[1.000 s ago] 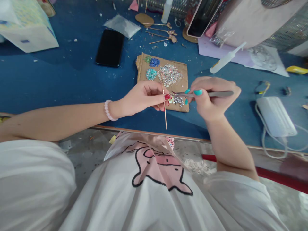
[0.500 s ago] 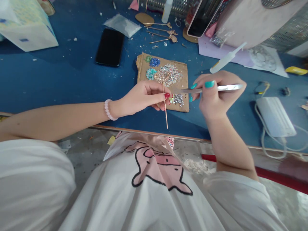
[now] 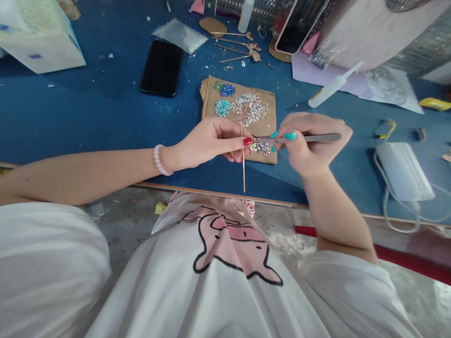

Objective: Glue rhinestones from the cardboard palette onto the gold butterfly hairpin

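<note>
My left hand pinches a thin gold hairpin stick, which stands nearly upright over the near edge of a brown cardboard piece. My right hand is closed on steel tweezers; their tips point left and meet the stick beside my left thumb. On the cardboard lie small heaps of rhinestones: silver, teal, blue and green. A further silver heap lies just under the tweezer tips.
A black phone lies on the blue table left of the cardboard. Gold hairpins, a clear bag and a glue bottle lie behind. A white face mask sits right, a box far left.
My right hand lifted the tweezers up over the cardboard half a second ago, then lowered them again so the tips are back at the stick by my left thumb. My left hand hardly moved.
</note>
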The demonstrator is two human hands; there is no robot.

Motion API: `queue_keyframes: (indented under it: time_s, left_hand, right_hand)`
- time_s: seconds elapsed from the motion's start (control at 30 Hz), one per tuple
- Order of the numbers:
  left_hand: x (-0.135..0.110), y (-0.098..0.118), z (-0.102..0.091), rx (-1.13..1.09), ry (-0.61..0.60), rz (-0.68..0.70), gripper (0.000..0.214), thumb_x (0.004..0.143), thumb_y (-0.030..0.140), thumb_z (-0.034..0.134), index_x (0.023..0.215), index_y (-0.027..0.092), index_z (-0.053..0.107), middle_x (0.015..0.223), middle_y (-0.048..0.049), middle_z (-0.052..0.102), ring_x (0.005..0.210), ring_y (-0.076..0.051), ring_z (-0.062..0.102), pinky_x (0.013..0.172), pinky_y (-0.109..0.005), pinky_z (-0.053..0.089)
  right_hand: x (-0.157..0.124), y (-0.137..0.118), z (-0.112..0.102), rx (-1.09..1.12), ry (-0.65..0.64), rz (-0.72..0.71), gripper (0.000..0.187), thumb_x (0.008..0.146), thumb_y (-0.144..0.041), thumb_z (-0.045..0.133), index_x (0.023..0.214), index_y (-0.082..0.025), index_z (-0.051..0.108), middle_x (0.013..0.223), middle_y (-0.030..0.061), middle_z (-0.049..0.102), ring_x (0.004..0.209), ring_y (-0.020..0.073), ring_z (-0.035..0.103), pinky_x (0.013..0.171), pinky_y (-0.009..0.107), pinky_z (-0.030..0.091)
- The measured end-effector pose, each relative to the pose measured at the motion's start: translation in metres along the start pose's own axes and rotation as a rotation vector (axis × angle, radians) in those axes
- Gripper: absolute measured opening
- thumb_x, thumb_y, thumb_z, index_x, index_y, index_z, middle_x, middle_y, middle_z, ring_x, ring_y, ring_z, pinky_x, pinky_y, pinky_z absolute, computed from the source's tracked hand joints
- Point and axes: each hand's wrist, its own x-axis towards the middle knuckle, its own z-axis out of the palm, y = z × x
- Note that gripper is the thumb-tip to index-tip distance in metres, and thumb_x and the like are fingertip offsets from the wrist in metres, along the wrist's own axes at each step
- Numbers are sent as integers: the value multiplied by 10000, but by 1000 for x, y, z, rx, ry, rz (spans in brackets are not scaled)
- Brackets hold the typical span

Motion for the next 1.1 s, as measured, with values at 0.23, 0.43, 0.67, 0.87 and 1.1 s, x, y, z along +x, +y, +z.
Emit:
queue_keyframes:
  time_s: [0.23,0.43,0.67,0.87,1.1]
  left_hand:
    - [-1,0,0,53,6,35,242,868,414,810,897,176,773,744,-2,761,646,-115,739,571,-201,618]
    - [-1,5,1,58,20,11,139,887,285,797,872,148,774,733,-3,767,625,-97,734,559,-164,606]
    - [-1,6,1,43,-37,71,122,899,264,773,857,150,764,692,18,747,638,-82,734,555,-125,578]
    - [0,3,0,58,-29,86,107,895,257,761,921,154,777,782,-3,773,676,-98,747,489,-122,534]
    - [1,1,-1,35,-57,99,85,894,266,760,892,183,777,780,11,770,669,-91,738,495,-123,535]
  right_hand:
    - [0,2,1,-27,17,-35,319,977,-442,647,741,-235,705,568,-36,622,521,83,627,489,241,484]
    - [0,-1,2,-32,36,-16,340,974,-443,648,713,-229,688,569,-35,630,522,88,631,489,250,499]
    - [-1,-2,0,-65,19,-55,332,991,-410,634,727,-217,688,590,-35,640,557,74,644,495,220,473]
    - [-1,-2,0,-58,15,-43,329,985,-415,642,724,-223,691,580,-36,630,555,82,647,495,225,477]
    - [-2,1,0,-76,37,-56,332,975,-423,648,708,-231,690,567,-34,621,548,93,644,488,235,479]
